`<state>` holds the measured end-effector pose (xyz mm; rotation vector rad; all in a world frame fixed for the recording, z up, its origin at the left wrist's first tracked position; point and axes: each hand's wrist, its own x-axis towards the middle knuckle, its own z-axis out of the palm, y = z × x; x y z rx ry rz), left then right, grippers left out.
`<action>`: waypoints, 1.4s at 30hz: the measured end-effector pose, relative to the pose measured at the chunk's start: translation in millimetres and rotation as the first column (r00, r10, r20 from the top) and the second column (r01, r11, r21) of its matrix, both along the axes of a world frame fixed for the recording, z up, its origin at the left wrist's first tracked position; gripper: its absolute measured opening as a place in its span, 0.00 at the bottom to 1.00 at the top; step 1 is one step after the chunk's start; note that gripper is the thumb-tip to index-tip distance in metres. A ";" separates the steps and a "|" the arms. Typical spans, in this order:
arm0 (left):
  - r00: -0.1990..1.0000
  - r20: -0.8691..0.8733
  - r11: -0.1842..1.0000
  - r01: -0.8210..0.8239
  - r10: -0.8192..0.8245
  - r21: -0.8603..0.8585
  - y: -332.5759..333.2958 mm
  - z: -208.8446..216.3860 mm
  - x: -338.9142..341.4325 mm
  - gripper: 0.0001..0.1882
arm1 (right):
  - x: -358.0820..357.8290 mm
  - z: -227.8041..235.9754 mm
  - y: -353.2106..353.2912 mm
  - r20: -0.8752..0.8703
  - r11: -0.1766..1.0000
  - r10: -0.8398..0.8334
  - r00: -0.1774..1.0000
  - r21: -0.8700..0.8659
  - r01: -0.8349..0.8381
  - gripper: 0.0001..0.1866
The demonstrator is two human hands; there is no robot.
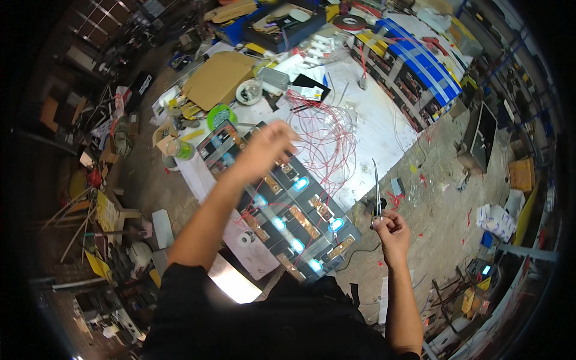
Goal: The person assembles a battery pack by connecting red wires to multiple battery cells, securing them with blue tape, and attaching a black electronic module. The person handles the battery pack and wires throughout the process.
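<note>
A block of dark battery cells (279, 237) lies in front of me, with copper-coloured bars and glowing blue-white spots on top. My left hand (267, 150) is over its far left part, smeared by motion; I cannot tell whether its fingers hold anything. To the right of the block, my right hand (393, 234) pinches a pair of thin metal tweezers (377, 186), their curved tips pointing up and away from me. Thin red wires (327, 138) lie in a loose tangle beyond the block, and some run onto it.
Behind stand a cardboard piece (219, 78), a white bowl (249, 92), a green dish (221, 116) and a dark tool tray (285, 27). A blue-taped battery pack (414, 60) sits at the far right. A glass jar (181, 149) is left of the block.
</note>
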<state>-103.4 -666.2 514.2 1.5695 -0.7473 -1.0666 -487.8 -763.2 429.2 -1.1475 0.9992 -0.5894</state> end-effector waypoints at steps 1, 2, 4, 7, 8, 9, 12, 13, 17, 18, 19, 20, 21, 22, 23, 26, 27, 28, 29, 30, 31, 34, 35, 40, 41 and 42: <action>0.995 -0.102 0.997 0.001 -0.009 -0.079 15.7 2.3 -31.8 0.08 | 12.0 18.1 5.9 0.021 0.999 0.032 0.999 -0.028 -0.032 0.16; 0.980 -0.196 0.992 0.020 -0.044 -0.121 27.1 6.1 -62.4 0.07 | 22.4 34.0 13.1 0.035 0.996 0.061 0.998 -0.063 -0.059 0.16; 0.946 -0.324 0.973 -0.049 -0.028 -0.225 44.0 8.3 -119.3 0.07 | 39.2 63.0 34.9 0.052 0.980 0.173 0.984 -0.112 -0.166 0.19; 0.891 -0.410 0.915 -0.317 0.196 -0.250 61.0 11.7 -181.7 0.09 | 53.8 102.7 80.3 0.026 0.913 0.360 0.932 -0.212 -0.347 0.23; 0.876 -0.392 0.874 -0.403 0.281 -0.273 68.4 12.9 -201.9 0.10 | 49.7 109.5 96.4 -0.026 0.869 0.415 0.909 -0.284 -0.405 0.24; 0.863 -0.389 0.837 -0.452 0.322 -0.309 77.1 10.9 -216.7 0.10 | 44.8 111.6 106.0 -0.180 0.776 0.481 0.858 -0.367 -0.512 0.26; 0.874 -0.289 0.830 -0.470 0.390 -0.300 114.8 15.8 -238.3 0.09 | 26.4 141.7 141.4 -0.293 0.617 0.519 0.803 -0.522 -0.589 0.27; 0.884 -0.299 0.817 -0.454 0.361 -0.355 130.2 12.5 -241.4 0.09 | 17.6 149.2 153.1 -0.410 0.503 0.521 0.749 -0.562 -0.657 0.29; 0.863 -0.173 0.793 -0.504 0.474 -0.341 197.0 10.7 -264.4 0.10 | -34.5 153.4 205.1 -0.260 0.479 0.637 0.726 -0.604 -0.637 0.27; 0.840 -0.190 0.768 -0.542 0.509 -0.340 212.7 9.0 -266.1 0.10 | -45.5 155.7 212.5 -0.174 0.496 0.671 0.721 -0.617 -0.611 0.26; 0.822 -0.160 0.756 -0.567 0.547 -0.327 229.4 8.7 -265.6 0.10 | -56.6 155.3 219.0 -0.087 0.515 0.699 0.710 -0.628 -0.584 0.25; 0.799 -0.126 0.741 -0.594 0.588 -0.312 248.6 10.9 -263.6 0.10 | -70.2 148.9 221.8 -0.097 0.534 0.707 0.700 -0.575 -0.619 0.23; 0.785 -0.084 0.740 -0.609 0.613 -0.287 265.2 16.7 -259.0 0.10 | -88.0 139.5 219.4 -0.112 0.556 0.710 0.695 -0.515 -0.652 0.22; 0.772 -0.048 0.737 -0.622 0.634 -0.265 280.1 20.2 -253.2 0.10 | -108.6 127.5 216.9 -0.134 0.574 0.712 0.689 -0.454 -0.681 0.20; 0.759 -0.036 0.722 -0.631 0.650 -0.284 296.5 18.7 -245.7 0.09 | -129.9 114.0 218.0 -0.155 0.665 0.661 0.734 -0.332 -0.669 0.18; 0.734 -0.021 0.704 -0.658 0.679 -0.267 334.8 21.2 -216.9 0.09 | -199.2 70.6 212.3 -0.321 0.793 0.521 0.791 -0.161 -0.588 0.13; 0.734 -0.010 0.709 -0.659 0.679 -0.252 345.7 20.3 -205.3 0.09 | -223.2 58.2 209.9 -0.371 0.795 0.499 0.783 -0.163 -0.584 0.14; 0.735 0.003 0.715 -0.658 0.678 -0.237 355.6 18.4 -192.9 0.09 | -246.6 46.3 209.2 -0.419 0.799 0.474 0.774 -0.165 -0.579 0.15; 0.738 0.011 0.722 -0.656 0.674 -0.222 362.0 15.1 -181.1 0.09 | -271.2 34.3 211.1 -0.479 0.803 0.442 0.759 -0.165 -0.572 0.15; 0.739 0.022 0.723 -0.653 0.674 -0.225 365.0 11.1 -167.9 0.09 | -292.3 24.8 215.2 -0.539 0.808 0.404 0.739 -0.167 -0.564 0.16; 0.738 0.031 0.724 -0.652 0.674 -0.225 367.5 6.3 -154.6 0.10 | -307.5 20.3 221.5 -0.636 0.799 0.363 0.681 -0.164 -0.579 0.16; 0.745 0.045 0.734 -0.643 0.666 -0.219 365.1 -4.4 -109.5 0.10 | -347.9 -13.9 255.1 -0.722 0.828 0.302 0.622 -0.125 -0.547 0.16; 0.757 0.078 0.753 -0.623 0.648 -0.212 360.3 -8.0 -91.7 0.10 | -361.5 -33.7 268.4 -0.775 0.806 0.305 0.553 -0.100 -0.584 0.16; 0.807 0.130 0.810 -0.543 0.577 -0.224 332.9 -22.7 6.3 0.10 | -293.5 -36.5 331.3 -0.730 0.825 0.397 0.556 0.018 -0.565 0.16; 0.820 0.146 0.825 -0.517 0.554 -0.227 321.3 -31.9 30.7 0.10 | -273.1 -31.8 335.5 -0.734 0.815 0.404 0.546 0.017 -0.579 0.16; 0.822 0.175 0.835 -0.504 0.542 -0.219 317.2 -37.3 54.1 0.11 | -246.2 -21.2 337.4 -0.730 0.820 0.389 0.562 -0.004 -0.573 0.16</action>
